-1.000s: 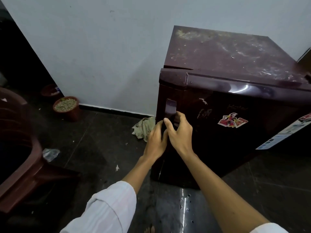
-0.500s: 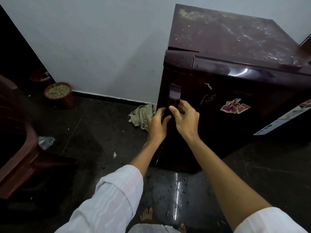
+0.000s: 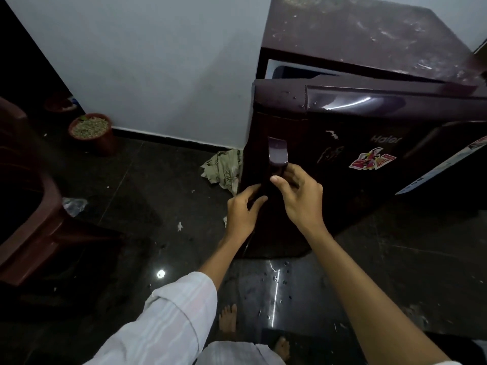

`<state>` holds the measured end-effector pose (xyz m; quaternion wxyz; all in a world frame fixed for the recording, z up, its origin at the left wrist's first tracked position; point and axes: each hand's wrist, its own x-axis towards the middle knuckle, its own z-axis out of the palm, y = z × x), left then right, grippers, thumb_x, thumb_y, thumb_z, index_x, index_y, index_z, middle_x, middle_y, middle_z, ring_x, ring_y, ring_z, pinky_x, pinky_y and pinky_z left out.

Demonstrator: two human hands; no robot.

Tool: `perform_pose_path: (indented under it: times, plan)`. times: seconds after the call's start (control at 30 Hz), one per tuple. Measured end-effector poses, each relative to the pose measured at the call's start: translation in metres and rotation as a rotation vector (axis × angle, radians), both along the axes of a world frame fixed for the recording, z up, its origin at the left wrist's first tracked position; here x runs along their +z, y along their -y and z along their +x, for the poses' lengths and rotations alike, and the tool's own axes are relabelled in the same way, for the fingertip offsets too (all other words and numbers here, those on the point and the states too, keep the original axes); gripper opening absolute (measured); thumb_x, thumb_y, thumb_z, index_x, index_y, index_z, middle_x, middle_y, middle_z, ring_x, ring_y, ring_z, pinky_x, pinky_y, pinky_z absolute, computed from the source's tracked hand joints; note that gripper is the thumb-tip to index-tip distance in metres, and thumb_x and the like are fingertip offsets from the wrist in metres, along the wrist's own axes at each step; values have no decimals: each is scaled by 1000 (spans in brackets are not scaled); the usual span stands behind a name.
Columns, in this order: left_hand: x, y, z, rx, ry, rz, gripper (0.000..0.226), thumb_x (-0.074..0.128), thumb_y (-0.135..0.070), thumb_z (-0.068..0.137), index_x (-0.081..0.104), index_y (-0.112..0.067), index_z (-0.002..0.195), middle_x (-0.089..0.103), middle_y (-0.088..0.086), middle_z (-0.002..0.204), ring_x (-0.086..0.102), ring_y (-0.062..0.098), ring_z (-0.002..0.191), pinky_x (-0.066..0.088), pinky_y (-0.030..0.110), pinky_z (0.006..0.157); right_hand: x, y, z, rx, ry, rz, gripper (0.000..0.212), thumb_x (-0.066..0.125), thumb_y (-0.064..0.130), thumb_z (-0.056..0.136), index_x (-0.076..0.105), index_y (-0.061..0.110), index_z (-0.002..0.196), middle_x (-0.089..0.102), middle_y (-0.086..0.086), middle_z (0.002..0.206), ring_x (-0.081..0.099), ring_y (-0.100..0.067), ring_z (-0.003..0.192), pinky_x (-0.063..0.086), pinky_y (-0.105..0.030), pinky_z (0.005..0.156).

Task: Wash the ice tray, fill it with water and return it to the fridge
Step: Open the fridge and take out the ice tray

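Just opening the fridge door, right grip curled round the handle, left grip clamped on the edge below, probably needs swinging wide next to reach the ice tray.

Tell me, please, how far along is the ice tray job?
Done: the door stands ajar, a gap showing at its top. In hand: the left hand and right hand grip the handle. Left: no tray is in view, so fetching it, washing, filling and returning all remain.
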<state>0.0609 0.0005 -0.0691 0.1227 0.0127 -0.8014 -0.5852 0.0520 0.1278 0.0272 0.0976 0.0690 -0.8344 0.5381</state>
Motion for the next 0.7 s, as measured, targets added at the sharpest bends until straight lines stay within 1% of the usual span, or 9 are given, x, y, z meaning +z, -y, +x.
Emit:
perform_pose_path:
  times: [0.13,0.3,0.47,0.6,0.7]
  plan:
    - [-1,-16,34,30,45,51,36,69,-18,94,66,-10,129,75,2,113,70,7,105,56,24,92,-1,-14,28,18,-5,-13,31,68,16,91,64,10,121,69,14,105,65,4,101,51,-12,85]
    - [0,-42,79,73,55,83,32,71,-15,92,69,-11,124,76,-1,108,71,3,100,58,26,90,-4,-43,69,64,-14,-31,30,68,14,91,65,8,120,72,7,106,66,1,102,52,-15,88]
    - [3,-76,131,100,54,91,31,73,-14,90,71,-11,120,76,-4,106,72,3,99,59,28,90,-7,-77,116,91,-12,-58,29,67,15,91,65,11,120,71,11,107,66,1,103,51,-15,88]
    - [4,-108,170,113,52,92,30,75,-13,88,73,-10,118,77,-5,105,73,4,97,60,30,88,-9,-109,155,78,-4,-72,28,67,16,92,65,12,120,70,12,107,65,4,102,49,-11,86]
    - [5,-134,198,100,60,84,32,74,-12,89,72,-10,121,76,-3,109,72,4,100,59,29,91,-12,-133,185,37,4,-81,27,66,18,93,65,13,119,70,12,106,65,3,102,51,-14,86]
